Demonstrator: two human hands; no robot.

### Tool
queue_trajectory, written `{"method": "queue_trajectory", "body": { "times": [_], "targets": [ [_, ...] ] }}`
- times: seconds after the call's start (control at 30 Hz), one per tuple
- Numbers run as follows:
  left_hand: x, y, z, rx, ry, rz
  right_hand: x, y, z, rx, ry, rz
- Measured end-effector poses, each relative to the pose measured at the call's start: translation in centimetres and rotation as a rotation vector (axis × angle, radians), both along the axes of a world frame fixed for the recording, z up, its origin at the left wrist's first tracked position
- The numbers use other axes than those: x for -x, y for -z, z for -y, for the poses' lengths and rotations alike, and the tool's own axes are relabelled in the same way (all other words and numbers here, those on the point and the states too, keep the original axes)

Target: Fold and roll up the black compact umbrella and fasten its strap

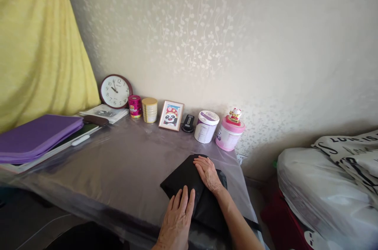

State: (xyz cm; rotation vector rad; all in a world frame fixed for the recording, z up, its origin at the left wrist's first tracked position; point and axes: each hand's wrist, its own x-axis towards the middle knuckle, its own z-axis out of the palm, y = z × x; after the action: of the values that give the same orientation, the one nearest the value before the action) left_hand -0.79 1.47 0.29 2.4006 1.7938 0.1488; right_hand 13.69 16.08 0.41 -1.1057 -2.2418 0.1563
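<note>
Fingers (183, 202) flat on black cloth (189, 179), both hands.

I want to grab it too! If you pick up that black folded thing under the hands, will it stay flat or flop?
The black folded cloth would probably flop, since it looks soft where the left hand and right hand press flat on it. It seems light for its size. It might slide easily, because the table cover looks smooth and shiny.

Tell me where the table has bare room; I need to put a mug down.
Bare: the wide middle of the table, between the purple folder, the back row and the black cloth. Crowded: along the wall, from clock to pink tin.
</note>
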Motion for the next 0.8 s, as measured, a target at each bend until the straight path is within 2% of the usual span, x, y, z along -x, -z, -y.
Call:
{"method": "queue_trajectory", "body": {
  "times": [0.13,0.23,0.3,0.37,0.43,0.53,0.67,0.8],
  "targets": [
    [0.2,1.0,0.0,0.001,-0.007,0.050,-0.6,0.4,-3.3,0.044,0.065,0.012],
    [0.3,1.4,-0.3,-0.009,-0.018,0.095,-1.0,-0.2,-4.3,0.071,0.190,0.035],
    [0.4,1.2,-0.4,0.003,-0.025,0.100,-1.2,-0.8,-3.5,0.034,0.270,0.013],
    [0.5,0.9,-0.6,0.025,-0.035,0.083,-1.2,-1.3,-1.6,-0.041,0.295,-0.031],
    [0.5,0.4,-0.6,0.043,-0.051,0.069,-0.9,-1.3,0.9,-0.097,0.224,-0.061],
    [0.5,-0.4,-0.4,0.048,-0.082,0.066,-0.5,-0.3,3.6,-0.120,0.131,-0.027],
    [0.1,-1.4,-0.3,0.132,-0.163,0.042,-1.2,1.2,3.5,-0.104,0.263,-0.065],
    [0.1,-1.6,-0.6,0.215,-0.180,0.146,-3.6,1.9,2.7,0.003,0.339,-0.233]
  ]
}}
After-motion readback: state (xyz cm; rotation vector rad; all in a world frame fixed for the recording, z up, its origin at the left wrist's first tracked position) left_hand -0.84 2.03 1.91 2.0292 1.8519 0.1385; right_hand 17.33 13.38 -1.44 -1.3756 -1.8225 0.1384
